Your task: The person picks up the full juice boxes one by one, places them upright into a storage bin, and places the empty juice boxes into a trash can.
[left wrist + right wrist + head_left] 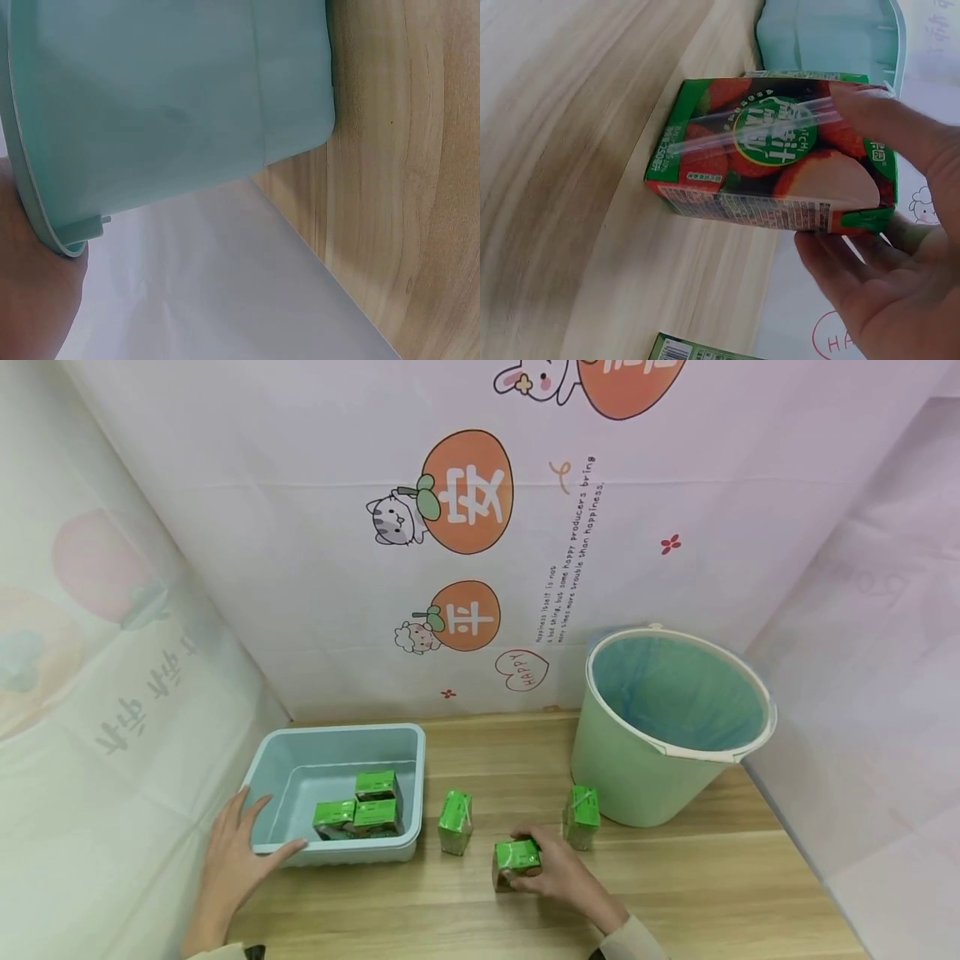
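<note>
My right hand (558, 870) grips a juice box (517, 855) with a green top, thumb on one side and fingers on the other. In the right wrist view this juice box (772, 150) shows red fruit pictures and a clear-wrapped straw on its side. Its base is right at the wooden table. With fingers and thumb spread wide, my left hand (234, 864) rests at the near left corner of a light blue plastic bin (341, 737). Several matching juice boxes (375, 814) stand inside this bin, towards its near right side.
One more juice box (455, 821) stands just right of the bin, and another juice box (582, 817) is beside the tall green bucket (637, 785). Printed white sheeting (337, 568) walls the wooden table (420, 918) at the back and sides.
</note>
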